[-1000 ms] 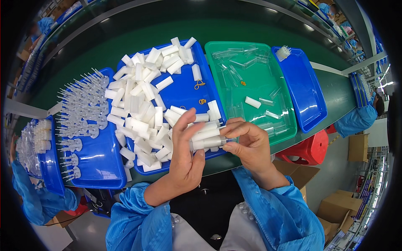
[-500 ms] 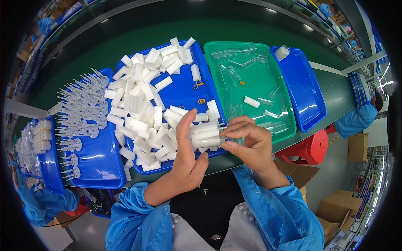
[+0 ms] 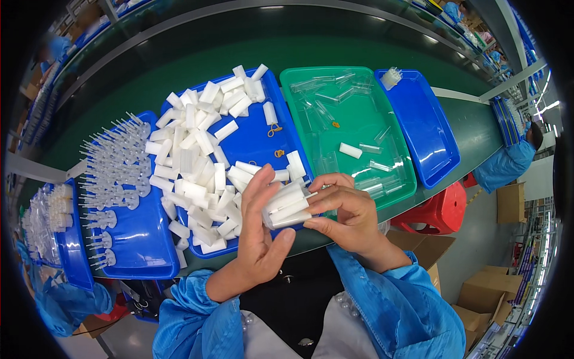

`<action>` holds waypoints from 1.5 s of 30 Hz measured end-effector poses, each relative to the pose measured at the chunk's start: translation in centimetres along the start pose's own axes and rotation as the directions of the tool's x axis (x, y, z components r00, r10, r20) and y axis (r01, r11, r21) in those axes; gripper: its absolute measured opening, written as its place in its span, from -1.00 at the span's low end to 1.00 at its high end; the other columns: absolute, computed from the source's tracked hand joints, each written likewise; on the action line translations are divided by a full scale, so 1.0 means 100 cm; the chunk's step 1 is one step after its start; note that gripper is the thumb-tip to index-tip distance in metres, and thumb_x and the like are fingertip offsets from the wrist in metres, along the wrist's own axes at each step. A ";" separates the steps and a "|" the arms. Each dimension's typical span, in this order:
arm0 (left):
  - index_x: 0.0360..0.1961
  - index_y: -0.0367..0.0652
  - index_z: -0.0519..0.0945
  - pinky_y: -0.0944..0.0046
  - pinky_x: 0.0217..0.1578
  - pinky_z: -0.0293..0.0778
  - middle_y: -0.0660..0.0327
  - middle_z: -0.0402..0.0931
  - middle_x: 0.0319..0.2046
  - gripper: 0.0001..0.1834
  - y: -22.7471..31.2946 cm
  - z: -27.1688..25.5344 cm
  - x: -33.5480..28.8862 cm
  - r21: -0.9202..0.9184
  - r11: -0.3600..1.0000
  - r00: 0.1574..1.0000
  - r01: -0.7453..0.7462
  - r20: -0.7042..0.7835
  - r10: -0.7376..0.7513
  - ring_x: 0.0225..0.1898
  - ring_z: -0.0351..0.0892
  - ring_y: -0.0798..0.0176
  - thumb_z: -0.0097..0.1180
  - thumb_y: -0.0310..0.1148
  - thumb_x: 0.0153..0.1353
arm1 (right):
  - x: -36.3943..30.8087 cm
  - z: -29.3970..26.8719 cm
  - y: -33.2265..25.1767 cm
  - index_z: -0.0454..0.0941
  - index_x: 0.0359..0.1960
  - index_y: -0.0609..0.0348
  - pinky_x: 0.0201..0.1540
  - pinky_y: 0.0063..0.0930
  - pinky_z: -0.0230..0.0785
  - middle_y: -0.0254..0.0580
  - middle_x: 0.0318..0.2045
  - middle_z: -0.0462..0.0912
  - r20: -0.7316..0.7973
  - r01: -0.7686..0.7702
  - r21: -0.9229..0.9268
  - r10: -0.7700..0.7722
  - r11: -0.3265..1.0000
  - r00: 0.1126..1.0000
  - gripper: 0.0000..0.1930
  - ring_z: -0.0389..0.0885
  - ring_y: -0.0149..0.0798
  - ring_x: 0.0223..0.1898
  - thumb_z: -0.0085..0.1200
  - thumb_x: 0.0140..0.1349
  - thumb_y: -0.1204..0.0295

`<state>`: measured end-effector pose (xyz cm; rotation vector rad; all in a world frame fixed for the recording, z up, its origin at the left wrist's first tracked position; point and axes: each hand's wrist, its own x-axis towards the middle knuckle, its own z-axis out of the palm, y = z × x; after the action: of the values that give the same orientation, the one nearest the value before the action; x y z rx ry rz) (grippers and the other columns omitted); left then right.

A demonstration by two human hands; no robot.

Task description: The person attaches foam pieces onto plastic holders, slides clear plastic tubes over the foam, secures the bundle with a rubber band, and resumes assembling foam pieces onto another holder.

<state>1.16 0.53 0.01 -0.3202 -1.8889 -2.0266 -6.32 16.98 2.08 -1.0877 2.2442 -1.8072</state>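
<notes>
Above the near edge of the large blue tray (image 3: 251, 133), a bundle of white foam-like cylinders in clear tubes (image 3: 289, 206) lies sideways between my hands, slightly tilted. My right hand (image 3: 347, 212) grips its right end, thumb below and fingers above. My left hand (image 3: 261, 236) is upright at the other end, fingers stretched and thumb apart, its palm side against the bundle. A heap of loose white cylinders (image 3: 194, 155) fills the left part of that tray. Two tan rubber bands (image 3: 279, 154) lie on its bare right side.
A green tray (image 3: 353, 125) holds clear tubes and one white cylinder. Farther right, a blue tray (image 3: 427, 131) has a small bundle (image 3: 391, 78) in its far corner. At left, another blue tray (image 3: 140, 245) carries rows of clear pronged pieces (image 3: 116, 167). A red stool (image 3: 436, 209) stands by the table.
The bundle has tilted, its left end now lower, and has come a little nearer to me. My left hand has shifted slightly left and down. The trays appear shifted as the view moved.
</notes>
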 end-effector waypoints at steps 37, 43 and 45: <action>-0.27 -0.30 0.39 0.22 0.13 0.13 -0.06 0.17 0.16 -0.76 -0.001 0.004 0.002 0.118 0.978 0.985 0.170 -0.029 -0.168 0.10 0.25 0.19 -0.06 -0.31 0.17 | 0.021 -0.088 0.082 0.53 -0.42 0.10 -0.35 -0.24 0.42 -0.20 -0.45 0.55 -0.178 -0.231 -0.920 0.190 0.315 0.966 -0.85 0.57 -0.14 -0.35 0.02 -0.10 0.53; -0.28 -0.30 0.41 0.23 0.13 0.14 -0.03 0.16 0.17 -0.77 0.001 0.006 0.001 0.049 0.980 0.979 0.191 -0.081 -0.187 0.12 0.24 0.19 -0.02 -0.32 0.18 | 0.027 -0.088 0.079 0.52 -0.29 0.09 -0.38 -0.25 0.45 -0.15 -0.44 0.55 -0.180 -0.250 -0.905 0.222 0.343 0.958 -0.74 0.58 -0.10 -0.35 0.02 -0.11 0.55; -0.28 -0.29 0.42 0.23 0.13 0.14 -0.02 0.17 0.17 -0.78 0.002 0.006 0.002 0.042 0.979 0.976 0.202 -0.095 -0.197 0.12 0.24 0.18 0.00 -0.34 0.17 | 0.025 -0.088 0.077 0.51 -0.14 0.09 -0.36 -0.29 0.44 -0.17 -0.37 0.56 -0.191 -0.227 -0.815 0.122 0.533 0.974 -0.68 0.57 -0.16 -0.41 0.03 -0.02 0.54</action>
<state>1.03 1.12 0.32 -0.0245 -1.9815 -2.0750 -15.88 23.36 -0.99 -0.7424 3.2427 -0.6295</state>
